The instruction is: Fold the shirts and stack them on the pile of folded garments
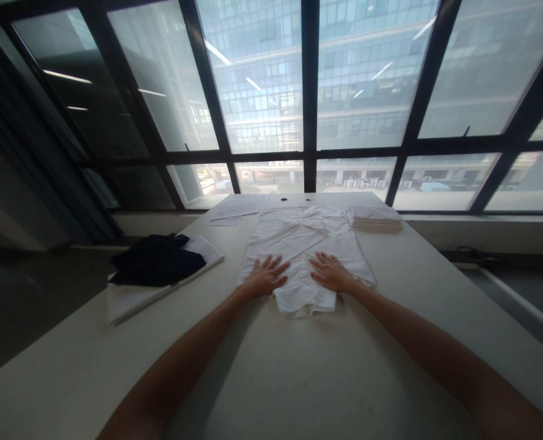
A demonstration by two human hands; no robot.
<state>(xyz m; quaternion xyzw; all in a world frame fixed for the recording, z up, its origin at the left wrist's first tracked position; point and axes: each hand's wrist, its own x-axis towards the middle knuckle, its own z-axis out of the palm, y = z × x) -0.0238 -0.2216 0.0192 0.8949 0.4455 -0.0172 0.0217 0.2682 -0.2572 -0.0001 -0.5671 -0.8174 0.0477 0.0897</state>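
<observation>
Under left hand (266, 277) and right hand (332, 272), splayed and gripping nothing, lies the garment (305, 240). Sides look folded in, length not yet!

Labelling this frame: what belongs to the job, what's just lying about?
Job:
- White garment, flat under left hand and right hand
- White table

Apparently lying about:
- Dark cloth on flat white item
- Folded white stack, possibly related
- Paper sheets

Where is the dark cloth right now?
In the head view, the dark cloth lies on the left of the table, atop a flat white thing, left of the left hand and white cloth.
</observation>
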